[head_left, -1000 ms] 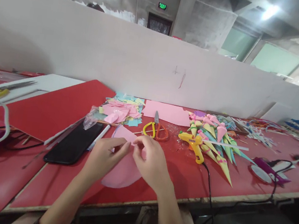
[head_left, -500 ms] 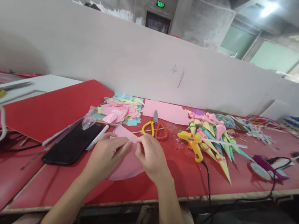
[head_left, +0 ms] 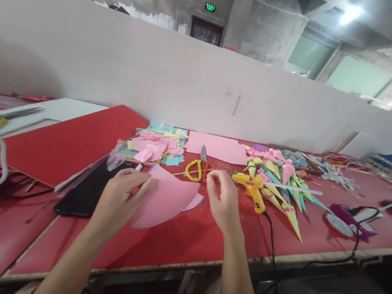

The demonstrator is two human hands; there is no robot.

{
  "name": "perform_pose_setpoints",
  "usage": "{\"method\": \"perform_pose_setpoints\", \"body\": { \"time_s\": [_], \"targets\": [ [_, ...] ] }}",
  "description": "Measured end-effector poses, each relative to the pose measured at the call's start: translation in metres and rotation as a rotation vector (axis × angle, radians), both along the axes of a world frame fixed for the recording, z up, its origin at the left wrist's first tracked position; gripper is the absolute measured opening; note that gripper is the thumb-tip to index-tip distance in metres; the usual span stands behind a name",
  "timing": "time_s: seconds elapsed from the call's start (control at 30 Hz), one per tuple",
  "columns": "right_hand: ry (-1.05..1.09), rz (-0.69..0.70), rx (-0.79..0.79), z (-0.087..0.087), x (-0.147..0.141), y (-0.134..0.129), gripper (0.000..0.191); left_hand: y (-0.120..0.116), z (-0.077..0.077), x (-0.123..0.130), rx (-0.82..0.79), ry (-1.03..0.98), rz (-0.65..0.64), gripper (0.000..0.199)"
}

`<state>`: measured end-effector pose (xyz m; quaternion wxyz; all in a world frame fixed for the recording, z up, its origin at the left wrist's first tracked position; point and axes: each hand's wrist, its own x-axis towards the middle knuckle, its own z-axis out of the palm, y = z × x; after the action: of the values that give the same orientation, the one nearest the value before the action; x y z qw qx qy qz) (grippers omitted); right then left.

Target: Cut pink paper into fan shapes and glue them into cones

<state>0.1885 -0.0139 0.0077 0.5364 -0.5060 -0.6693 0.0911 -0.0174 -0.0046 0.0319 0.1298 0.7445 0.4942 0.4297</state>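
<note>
Your left hand (head_left: 120,194), left of centre in the frame, is closed on the pink fan-shaped sheet (head_left: 168,204), thumb and fingers pinching it at its upper-left end. Your right hand (head_left: 223,200), right of centre, stands clear of that sheet with its fingers loosely curled; whether the fingertips meet, or hold anything small, cannot be told.

Position of the sheet: mid-frame, between your two hands, above the red table (head_left: 200,241). Its straight upper edge runs nearly level across the picture, and its curved edge sweeps down toward the lower left. Its longest reach slants from lower left to upper right, so the upper-right corner points at your right hand, near but not touching. Your left hand is the nearer, being in contact.

A second pink piece (head_left: 194,202) shows partly behind the sheet, its outline mostly hidden. Just beside your right fingers, on the upper-left side, are the scissors (head_left: 193,171), blades toward the top of the frame. The yellow glue gun (head_left: 257,195) lies right of your right hand, with paper cones (head_left: 294,218) beyond it.
</note>
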Motion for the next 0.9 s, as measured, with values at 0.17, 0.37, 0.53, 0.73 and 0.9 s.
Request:
{"method": "perform_pose_setpoints", "body": {
  "time_s": [0.17, 0.37, 0.53, 0.73, 0.9],
  "targets": [
    [0.081, 0.384, -0.156, 0.006, -0.016, -0.005, 0.019, 0.001, -0.004, 0.006, 0.147, 0.109, -0.037, 0.03],
    [-0.038, 0.391, -0.227, 0.003, -0.025, -0.006, 0.021, 0.004, -0.009, 0.011, 0.489, 0.512, -0.08, 0.022],
    [-0.054, 0.399, -0.245, 0.002, -0.028, -0.006, 0.022, 0.0, -0.009, 0.021, 0.689, 0.654, -0.01, 0.027],
    [0.063, 0.414, -0.284, 0.003, -0.011, -0.005, 0.023, 0.006, -0.011, 0.011, 0.708, 0.683, 0.074, 0.023],
    [0.103, 0.367, -0.274, 0.005, 0.003, -0.007, 0.023, 0.015, -0.011, -0.009, 0.559, 0.586, 0.141, 0.026]
  ]
}}
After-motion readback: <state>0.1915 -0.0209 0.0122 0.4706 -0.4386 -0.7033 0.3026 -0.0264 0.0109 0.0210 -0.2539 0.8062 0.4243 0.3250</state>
